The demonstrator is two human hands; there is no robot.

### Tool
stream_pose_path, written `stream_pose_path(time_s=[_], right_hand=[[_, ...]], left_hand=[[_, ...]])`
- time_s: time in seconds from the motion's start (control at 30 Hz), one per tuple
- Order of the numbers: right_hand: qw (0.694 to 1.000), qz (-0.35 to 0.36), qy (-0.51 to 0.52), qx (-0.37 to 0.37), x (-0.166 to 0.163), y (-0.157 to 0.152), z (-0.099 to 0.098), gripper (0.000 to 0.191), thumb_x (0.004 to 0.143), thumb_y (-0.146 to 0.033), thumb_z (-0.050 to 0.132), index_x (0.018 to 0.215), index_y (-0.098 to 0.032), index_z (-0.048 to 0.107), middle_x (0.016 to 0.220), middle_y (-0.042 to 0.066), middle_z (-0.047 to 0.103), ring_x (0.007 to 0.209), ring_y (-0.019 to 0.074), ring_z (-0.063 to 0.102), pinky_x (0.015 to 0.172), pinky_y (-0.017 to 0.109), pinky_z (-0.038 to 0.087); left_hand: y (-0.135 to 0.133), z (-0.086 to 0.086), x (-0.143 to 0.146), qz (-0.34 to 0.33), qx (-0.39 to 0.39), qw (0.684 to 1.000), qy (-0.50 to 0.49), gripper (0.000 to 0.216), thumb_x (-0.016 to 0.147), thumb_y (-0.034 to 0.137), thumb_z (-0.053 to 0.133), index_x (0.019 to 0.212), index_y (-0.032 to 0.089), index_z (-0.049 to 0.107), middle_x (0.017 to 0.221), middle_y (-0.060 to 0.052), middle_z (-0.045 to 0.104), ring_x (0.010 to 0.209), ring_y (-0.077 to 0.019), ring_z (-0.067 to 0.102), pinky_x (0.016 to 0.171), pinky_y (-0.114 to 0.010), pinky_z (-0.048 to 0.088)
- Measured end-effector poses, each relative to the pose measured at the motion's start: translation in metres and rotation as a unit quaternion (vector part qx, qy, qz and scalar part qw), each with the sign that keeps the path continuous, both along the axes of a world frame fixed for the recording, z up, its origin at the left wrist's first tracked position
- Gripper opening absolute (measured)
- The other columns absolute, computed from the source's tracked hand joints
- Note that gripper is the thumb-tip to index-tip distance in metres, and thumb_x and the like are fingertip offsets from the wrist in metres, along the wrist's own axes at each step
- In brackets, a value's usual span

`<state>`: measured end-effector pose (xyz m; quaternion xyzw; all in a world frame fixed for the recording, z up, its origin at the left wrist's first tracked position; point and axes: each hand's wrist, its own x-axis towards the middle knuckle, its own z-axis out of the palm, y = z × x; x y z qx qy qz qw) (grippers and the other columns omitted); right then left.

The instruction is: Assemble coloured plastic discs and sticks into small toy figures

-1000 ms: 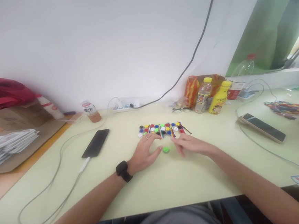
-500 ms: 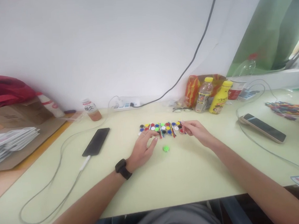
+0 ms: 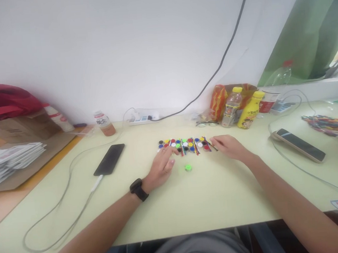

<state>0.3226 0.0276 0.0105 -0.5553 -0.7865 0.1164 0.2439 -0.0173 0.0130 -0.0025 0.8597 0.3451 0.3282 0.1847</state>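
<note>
Small round caps (image 3: 190,144) in black, yellow, red, blue, white and green lie in close rows across the middle of the table, with thin coloured sticks (image 3: 196,147) between groups of them. At the front left of the rows, my left hand (image 3: 161,164) rests with fingers stretched out, fingertips by a dark cap. My right hand (image 3: 227,146) is at the right end, its fingers curled together beside a thin dark stick (image 3: 213,145) that lies slanted. What its fingertips hold, if anything, is too small to tell. A single bright green cap (image 3: 188,167) lies apart, nearer me.
A phone (image 3: 109,159) on a charging cable lies left, another phone (image 3: 300,145) right. Behind stand a drink bottle (image 3: 105,124), a clear bottle (image 3: 231,108), a yellow bottle (image 3: 250,111) and glasses (image 3: 206,123). A pile of coloured sticks (image 3: 328,123) lies far right.
My right hand has shifted slightly right, away from the row's end, and the slanted dark stick now shows beside it. My left hand stays nearly in place, its thumb drawn in a little.
</note>
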Motion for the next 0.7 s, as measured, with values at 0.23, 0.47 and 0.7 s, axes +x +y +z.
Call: stream_pose_path(time_s=[0.23,0.47,0.7], right_hand=[[0.997,0.032,-0.018,-0.07,0.013,0.0,0.002,0.035,0.085,-0.056,0.07,0.077,-0.024,0.059,0.069,-0.001,0.058,0.064,0.017,0.048,0.059,0.029,0.029],[0.998,0.017,-0.02,-0.051,0.014,-0.001,-0.001,0.025,0.1,-0.038,0.044,0.083,-0.024,0.056,0.08,0.003,0.065,0.071,0.0193,0.055,0.065,0.03,0.036],[0.999,-0.029,-0.013,-0.036,0.005,0.009,-0.024,0.024,0.094,-0.03,0.057,0.116,-0.026,0.067,0.096,0.004,0.072,0.08,0.0207,0.063,0.069,0.031,0.043]], left_hand=[[0.0,-0.001,0.005,0.064,0.009,0.998,-0.012,0.024,0.106,0.032,0.04,0.118,0.025,0.059,0.119,-0.007,0.065,0.11,-0.0247,0.058,0.097,-0.039,0.047],[-0.002,-0.002,0.008,0.114,0.013,0.993,-0.026,0.013,0.103,0.029,0.053,0.113,0.025,0.061,0.111,-0.004,0.067,0.101,-0.0225,0.059,0.092,-0.038,0.048],[0.0,-0.003,0.007,0.104,0.01,0.994,-0.024,0.013,0.103,0.029,0.055,0.114,0.025,0.061,0.114,-0.004,0.068,0.103,-0.0227,0.06,0.093,-0.04,0.048]])
